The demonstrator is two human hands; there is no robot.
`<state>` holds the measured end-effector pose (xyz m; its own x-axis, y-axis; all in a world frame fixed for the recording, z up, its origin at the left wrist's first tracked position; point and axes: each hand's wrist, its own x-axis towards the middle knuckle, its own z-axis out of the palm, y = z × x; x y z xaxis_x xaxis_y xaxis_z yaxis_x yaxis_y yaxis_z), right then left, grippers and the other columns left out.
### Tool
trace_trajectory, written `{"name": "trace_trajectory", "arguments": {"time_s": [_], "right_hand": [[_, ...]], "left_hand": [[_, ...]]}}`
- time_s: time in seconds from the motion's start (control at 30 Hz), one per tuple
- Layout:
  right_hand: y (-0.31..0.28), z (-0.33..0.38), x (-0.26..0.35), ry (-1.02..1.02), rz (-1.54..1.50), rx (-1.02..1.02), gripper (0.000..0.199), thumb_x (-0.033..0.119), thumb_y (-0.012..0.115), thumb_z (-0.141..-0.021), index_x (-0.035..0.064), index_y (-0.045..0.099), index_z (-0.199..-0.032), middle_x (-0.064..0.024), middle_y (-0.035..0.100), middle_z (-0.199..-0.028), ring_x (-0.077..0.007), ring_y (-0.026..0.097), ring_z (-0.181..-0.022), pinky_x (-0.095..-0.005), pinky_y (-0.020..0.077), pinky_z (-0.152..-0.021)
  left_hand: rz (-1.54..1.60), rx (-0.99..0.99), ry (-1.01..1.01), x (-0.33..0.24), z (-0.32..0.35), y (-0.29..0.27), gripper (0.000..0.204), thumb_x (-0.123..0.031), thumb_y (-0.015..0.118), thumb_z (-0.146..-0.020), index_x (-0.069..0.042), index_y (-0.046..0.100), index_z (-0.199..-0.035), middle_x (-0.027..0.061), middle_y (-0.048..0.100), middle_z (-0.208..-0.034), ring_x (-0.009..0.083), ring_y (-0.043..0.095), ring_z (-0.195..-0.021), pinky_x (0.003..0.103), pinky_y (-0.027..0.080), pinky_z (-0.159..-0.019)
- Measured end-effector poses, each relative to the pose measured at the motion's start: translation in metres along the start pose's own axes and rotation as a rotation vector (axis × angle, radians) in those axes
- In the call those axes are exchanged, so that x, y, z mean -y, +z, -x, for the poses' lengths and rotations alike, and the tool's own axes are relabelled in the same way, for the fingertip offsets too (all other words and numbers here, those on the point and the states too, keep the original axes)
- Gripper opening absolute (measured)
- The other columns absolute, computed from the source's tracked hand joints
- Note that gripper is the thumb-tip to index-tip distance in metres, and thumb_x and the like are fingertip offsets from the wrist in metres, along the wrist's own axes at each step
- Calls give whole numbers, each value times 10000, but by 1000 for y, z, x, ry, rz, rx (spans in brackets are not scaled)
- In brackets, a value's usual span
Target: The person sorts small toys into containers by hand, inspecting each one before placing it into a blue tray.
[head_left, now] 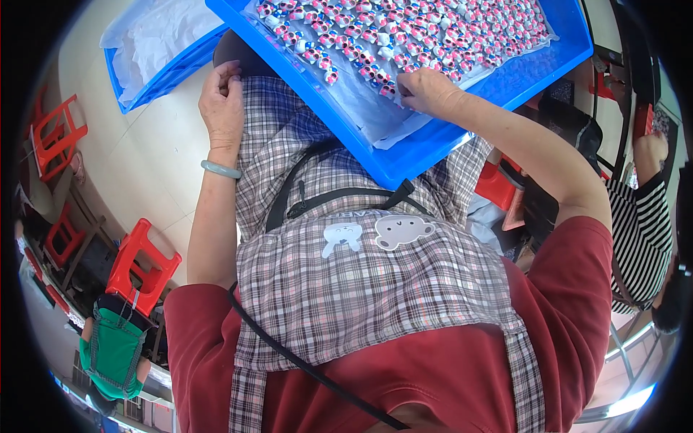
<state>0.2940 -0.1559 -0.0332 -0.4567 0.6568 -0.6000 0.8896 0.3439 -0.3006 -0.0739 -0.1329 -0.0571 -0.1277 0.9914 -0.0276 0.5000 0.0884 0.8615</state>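
A blue plastic tray [339, 133] lined with white sheet sits tilted over my lap. Rows of small figures [361, 43], painted white, pink and blue, cover most of it. My right hand [427, 92] is over the tray's near part, its fingers closed beside the nearest figures; whatever they pinch is hidden. To the left of the tray, my left hand [221, 101] is raised with curled fingers and the thumb near the fingertips. Anything in that pinch is too small to make out. A pale bangle [221, 169] circles the left wrist.
Another blue tray [162, 83] with white lining stands at the far left. Red stools [146, 263] are on the left side. A person in green [114, 350] is at the lower left; another in a striped top [639, 238] is close on the right.
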Motion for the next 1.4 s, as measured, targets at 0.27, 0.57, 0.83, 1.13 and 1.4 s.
{"name": "trace_trajectory", "arguments": {"time_s": [0.27,0.57,0.83,1.13,1.4], "right_hand": [[-10,19,-19,35,251,67,135,123,621,-866,77,632,-992,-153,687,-832,-327,699,-835,-414,563,-728],[-21,14,-41,95,-19,-78,189,40,596,-854,65,639,-1037,-140,690,-904,-338,687,-872,-427,558,-779],[-11,-9,-19,21,-12,-461,337,27,597,-866,85,616,-1198,-137,617,-1155,-339,662,-954,-433,561,-825],[-18,-42,-15,-69,62,-594,360,44,614,-868,71,601,-1227,-121,584,-1115,-319,658,-953,-416,570,-821],[-12,-52,-10,-51,84,-575,325,35,607,-871,43,614,-1196,-124,583,-1119,-311,661,-953,-397,572,-813]], "left_hand": [[2,-5,1,-2,2,0,218,-4,554,-917,-31,674,-1097,91,722,-982,163,690,-917,293,537,-825],[-19,-9,-13,-5,2,-1,216,-5,558,-916,-38,677,-1094,81,720,-980,155,686,-920,289,533,-830],[-8,-1,-26,-4,1,-1,212,-5,557,-918,-40,674,-1091,76,714,-971,156,680,-900,284,529,-816],[-28,-3,12,-2,2,0,216,-1,556,-911,-36,674,-1090,83,709,-990,166,679,-919,290,535,-822],[-32,-7,8,-2,1,-1,219,-1,559,-908,-36,674,-1091,89,714,-964,162,682,-897,291,538,-805]]}}
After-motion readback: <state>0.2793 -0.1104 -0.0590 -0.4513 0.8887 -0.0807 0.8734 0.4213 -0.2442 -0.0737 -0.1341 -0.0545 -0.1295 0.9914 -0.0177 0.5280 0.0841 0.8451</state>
